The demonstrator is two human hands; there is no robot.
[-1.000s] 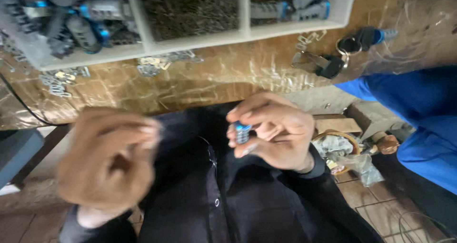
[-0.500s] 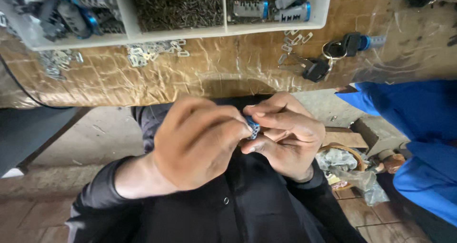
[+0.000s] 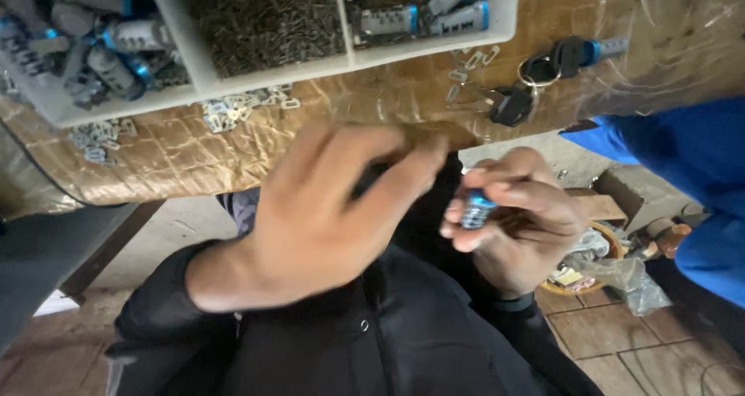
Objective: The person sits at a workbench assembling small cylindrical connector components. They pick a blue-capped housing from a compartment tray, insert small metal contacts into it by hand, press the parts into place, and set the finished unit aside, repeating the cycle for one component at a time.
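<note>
Head view: the right hand (image 3: 516,225) pinches a small blue-capped metal lock cylinder (image 3: 475,209) in its grip, held above the lap. The left hand (image 3: 326,210), blurred, hovers just beside it, fingers spread. Beyond lies the bench (image 3: 233,144) with a white compartment tray (image 3: 202,74) of similar cylinders and black-headed keys (image 3: 516,101).

Small lock cylinder (image 3: 475,210), grey metal w/ a bright blue band at its top end, sits pinched upright-ish, slightly tilted, in the fingers of the right hand (image 3: 521,219). Only its blue end & ribbed middle show; rest is hidden by fingers. Held in the air below the table edge, near the chest, close to the blurred left hand (image 3: 326,210).
</note>
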